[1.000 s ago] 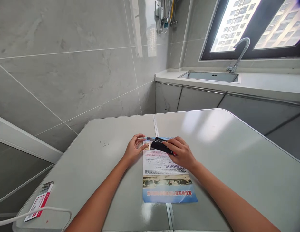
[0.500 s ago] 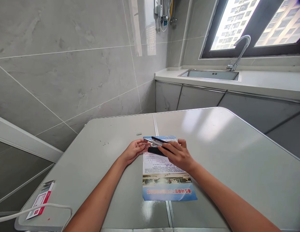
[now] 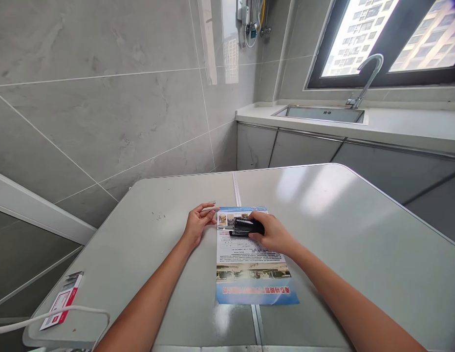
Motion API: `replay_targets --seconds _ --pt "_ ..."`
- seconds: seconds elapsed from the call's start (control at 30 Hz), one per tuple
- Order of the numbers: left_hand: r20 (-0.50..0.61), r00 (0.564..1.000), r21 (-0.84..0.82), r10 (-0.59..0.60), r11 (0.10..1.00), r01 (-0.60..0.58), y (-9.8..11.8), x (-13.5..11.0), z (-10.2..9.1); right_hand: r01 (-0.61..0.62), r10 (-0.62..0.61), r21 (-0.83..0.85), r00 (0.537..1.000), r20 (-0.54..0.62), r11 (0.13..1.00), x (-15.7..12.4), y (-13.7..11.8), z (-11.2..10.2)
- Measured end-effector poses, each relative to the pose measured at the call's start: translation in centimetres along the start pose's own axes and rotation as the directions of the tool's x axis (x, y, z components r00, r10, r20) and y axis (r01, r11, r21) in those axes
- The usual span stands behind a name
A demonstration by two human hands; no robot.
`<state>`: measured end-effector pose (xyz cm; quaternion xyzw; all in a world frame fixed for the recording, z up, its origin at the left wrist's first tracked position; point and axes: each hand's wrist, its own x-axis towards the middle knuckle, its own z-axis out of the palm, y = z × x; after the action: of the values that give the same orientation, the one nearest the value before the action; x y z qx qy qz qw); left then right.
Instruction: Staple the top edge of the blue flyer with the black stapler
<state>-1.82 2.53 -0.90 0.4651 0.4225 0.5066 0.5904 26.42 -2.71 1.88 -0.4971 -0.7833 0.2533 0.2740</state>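
My right hand (image 3: 274, 233) grips a black stapler (image 3: 249, 226) from its right end. The stapler lies over a printed leaflet (image 3: 254, 271), and a thin metal rail (image 3: 226, 228) sticks out of its left end. My left hand (image 3: 200, 226) is just left of the leaflet's upper edge, clear of the stapler. Its fingers are apart and point right. At the fingertips is a small strip of staples (image 3: 213, 202), partly covered by the hand; whether they touch it is hard to see.
Loose staple bits (image 3: 159, 215) lie on the grey folding table (image 3: 359, 254) to the left. A red and white packet (image 3: 62, 303) is at the near left corner, with a white cable (image 3: 73, 309) crossing it. Behind stand a counter and sink (image 3: 322, 113).
My right hand has turned the stapler and lowered it over the leaflet. My left hand has left the stapler's front end and moved slightly left and up to the staple strip.
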Motion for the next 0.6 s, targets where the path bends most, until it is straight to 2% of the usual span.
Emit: replay_targets --seconds 0.2,0.3,0.4,0.47,0.53,0.6 --pt "0.063 0.998 0.052 0.027 0.998 -0.03 0.5 -0.6 0.6 0.086 -0.073 -0.098 0.99 0.124 0.991 -0.2 -0.4 0.2" --pt "0.141 0.99 0.065 0.011 0.998 -0.02 1.0 -1.2 1.2 0.195 -0.189 -0.139 0.98 0.058 0.971 -0.4 -0.7 -0.2" --pt "0.229 0.973 0.057 -0.002 0.998 -0.011 1.3 -1.8 1.7 0.37 -0.392 -0.269 0.92 -0.031 0.889 -0.7 -1.6 -0.7" --pt "0.272 0.962 0.056 -0.003 0.998 -0.013 1.3 -2.1 2.0 0.469 -0.504 -0.366 0.864 0.0 0.804 -0.9 -2.4 -0.7" --pt "0.294 0.956 0.058 0.0 0.998 -0.018 1.2 -2.2 2.1 0.518 -0.552 -0.43 0.832 0.054 0.739 -1.1 -3.1 -0.5" --pt "0.304 0.953 0.053 0.009 0.998 -0.026 1.1 -2.3 2.1 0.523 -0.554 -0.464 0.828 0.08 0.715 -1.1 -3.5 -0.3"
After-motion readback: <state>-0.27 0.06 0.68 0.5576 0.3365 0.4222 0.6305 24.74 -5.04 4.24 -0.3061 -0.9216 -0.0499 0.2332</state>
